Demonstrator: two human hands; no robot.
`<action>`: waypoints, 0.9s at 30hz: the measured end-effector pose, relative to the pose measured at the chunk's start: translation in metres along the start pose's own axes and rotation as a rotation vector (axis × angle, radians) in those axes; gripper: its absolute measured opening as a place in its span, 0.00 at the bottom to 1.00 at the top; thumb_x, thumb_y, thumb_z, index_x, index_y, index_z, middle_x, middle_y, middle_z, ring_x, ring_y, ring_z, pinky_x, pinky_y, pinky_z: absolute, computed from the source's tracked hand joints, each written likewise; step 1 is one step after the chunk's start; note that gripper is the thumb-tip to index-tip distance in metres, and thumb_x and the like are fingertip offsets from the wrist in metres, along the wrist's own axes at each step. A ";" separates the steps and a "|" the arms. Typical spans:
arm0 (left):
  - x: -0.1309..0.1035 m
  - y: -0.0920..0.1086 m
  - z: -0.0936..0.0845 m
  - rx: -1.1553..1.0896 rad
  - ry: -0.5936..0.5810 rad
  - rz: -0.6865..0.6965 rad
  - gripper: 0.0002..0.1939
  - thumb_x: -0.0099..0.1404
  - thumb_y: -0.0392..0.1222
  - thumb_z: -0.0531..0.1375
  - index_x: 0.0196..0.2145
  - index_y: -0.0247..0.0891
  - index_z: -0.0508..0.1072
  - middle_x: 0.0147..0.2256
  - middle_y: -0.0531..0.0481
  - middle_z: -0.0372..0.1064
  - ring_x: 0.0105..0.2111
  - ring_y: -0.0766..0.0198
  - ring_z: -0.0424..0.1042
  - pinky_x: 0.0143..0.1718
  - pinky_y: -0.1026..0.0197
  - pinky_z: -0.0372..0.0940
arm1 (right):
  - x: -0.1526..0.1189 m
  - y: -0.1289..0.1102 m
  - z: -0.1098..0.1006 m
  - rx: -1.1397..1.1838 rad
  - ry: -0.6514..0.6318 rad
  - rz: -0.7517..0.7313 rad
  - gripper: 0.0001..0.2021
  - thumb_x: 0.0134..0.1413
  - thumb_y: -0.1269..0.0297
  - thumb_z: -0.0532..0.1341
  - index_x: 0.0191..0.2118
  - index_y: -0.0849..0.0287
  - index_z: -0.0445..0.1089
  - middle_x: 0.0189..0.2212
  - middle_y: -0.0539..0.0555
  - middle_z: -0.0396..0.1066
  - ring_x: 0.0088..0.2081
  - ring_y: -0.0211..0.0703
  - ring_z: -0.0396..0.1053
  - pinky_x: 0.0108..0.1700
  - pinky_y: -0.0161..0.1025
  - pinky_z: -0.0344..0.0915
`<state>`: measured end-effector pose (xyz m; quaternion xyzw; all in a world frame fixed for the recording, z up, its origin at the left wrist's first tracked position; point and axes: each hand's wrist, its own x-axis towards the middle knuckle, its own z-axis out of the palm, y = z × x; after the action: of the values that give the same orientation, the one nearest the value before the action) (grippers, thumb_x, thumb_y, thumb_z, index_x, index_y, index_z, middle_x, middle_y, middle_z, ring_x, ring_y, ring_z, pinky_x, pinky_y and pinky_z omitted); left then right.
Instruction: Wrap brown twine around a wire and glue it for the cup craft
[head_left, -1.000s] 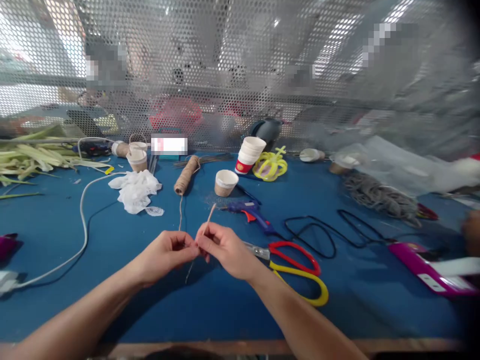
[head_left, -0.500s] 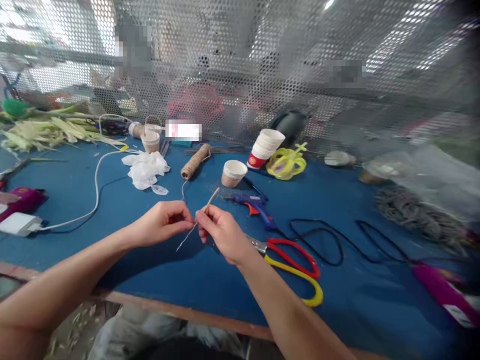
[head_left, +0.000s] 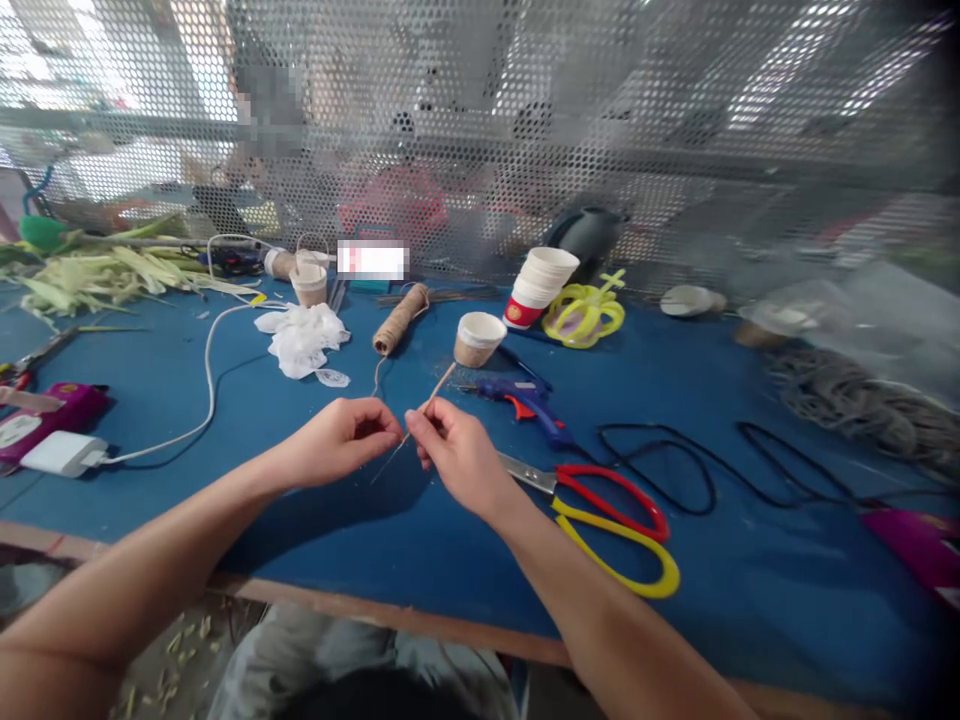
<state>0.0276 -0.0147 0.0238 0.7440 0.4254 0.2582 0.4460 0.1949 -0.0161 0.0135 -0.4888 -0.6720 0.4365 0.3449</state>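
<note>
My right hand (head_left: 459,450) pinches a thin twine-wrapped wire (head_left: 442,382), held at a slant. Its upper end is tan and wrapped; the lower end is thin and whitish. My left hand (head_left: 346,438) is closed beside it, fingertips pinched by the wire. A twine strand (head_left: 376,378) runs from the roll of twine (head_left: 400,322) down behind my left hand, so its end is hidden. Just beyond my right hand stands a paper cup (head_left: 475,350) wrapped in brown with a white rim. Scissors (head_left: 637,495) with red and yellow handles lie beside my right wrist.
A blue glue gun (head_left: 525,398) with a black cord lies right of the cup. Stacked paper cups (head_left: 538,285), a yellow openwork piece (head_left: 585,315) and white lace (head_left: 304,340) sit further back. A white cable (head_left: 210,400) crosses the left side. Perforated metal mesh (head_left: 465,120) rises behind.
The view has shifted, so the table things appear slightly further right. Both hands stay close together around the wire, my right hand still pinching it.
</note>
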 end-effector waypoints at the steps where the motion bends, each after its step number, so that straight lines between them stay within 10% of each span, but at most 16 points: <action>1: 0.000 0.000 0.000 -0.003 0.002 -0.006 0.09 0.60 0.41 0.51 0.26 0.34 0.63 0.21 0.57 0.56 0.20 0.73 0.52 0.22 0.68 0.51 | 0.000 0.000 0.000 -0.036 0.022 -0.018 0.12 0.54 0.57 0.52 0.25 0.59 0.58 0.16 0.45 0.58 0.18 0.33 0.58 0.23 0.33 0.57; 27: 0.002 -0.005 0.010 -0.223 0.034 -0.113 0.08 0.53 0.42 0.57 0.26 0.33 0.66 0.20 0.58 0.56 0.20 0.73 0.52 0.22 0.67 0.49 | 0.001 -0.001 0.000 -0.111 0.077 -0.112 0.12 0.53 0.58 0.54 0.24 0.59 0.58 0.16 0.45 0.57 0.19 0.32 0.55 0.23 0.31 0.53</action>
<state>0.0343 -0.0163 0.0148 0.6600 0.4429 0.2909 0.5326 0.1949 -0.0155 0.0141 -0.4853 -0.7077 0.3595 0.3666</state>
